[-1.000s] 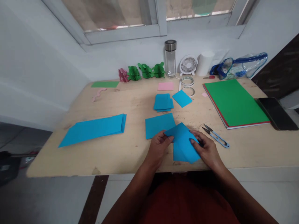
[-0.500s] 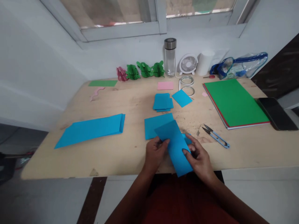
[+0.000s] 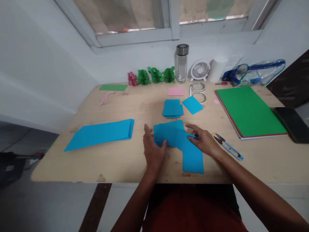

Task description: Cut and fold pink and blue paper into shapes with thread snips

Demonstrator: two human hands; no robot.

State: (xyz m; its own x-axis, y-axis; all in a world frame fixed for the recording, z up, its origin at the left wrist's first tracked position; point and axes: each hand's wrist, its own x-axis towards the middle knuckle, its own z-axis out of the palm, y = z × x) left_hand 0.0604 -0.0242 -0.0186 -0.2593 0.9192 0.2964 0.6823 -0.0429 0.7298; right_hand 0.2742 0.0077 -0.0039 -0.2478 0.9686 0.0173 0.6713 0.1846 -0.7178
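Observation:
A blue paper rectangle (image 3: pixel 169 132) lies in front of me. My left hand (image 3: pixel 154 149) is at its left end, thumb on the near edge and fingers spread beside the left edge. Another blue sheet (image 3: pixel 193 161) lies flat to the near right, overlapping or touching the first; which one is on top I cannot tell. My right hand (image 3: pixel 202 140) has a small blue paper piece (image 3: pixel 192 136) between thumb and fingers, over the place where the sheets meet. Behind them sits a stack of small blue paper pieces (image 3: pixel 172 108), with a single blue piece (image 3: pixel 192 105) beside it.
Long blue strips (image 3: pixel 98 133) lie stacked at the left. Thread snips (image 3: pixel 229 147), a green-topped pile of sheets (image 3: pixel 249 111) and a phone (image 3: pixel 291 124) are on the right. Along the wall stand green paper shapes (image 3: pixel 155 74), a glass bottle (image 3: pixel 182 66) and a fan (image 3: pixel 200 70).
The blue sheet held up in both hands is now down on the table. My left hand has moved to the left end of the blue rectangle and opened; the view has shifted slightly.

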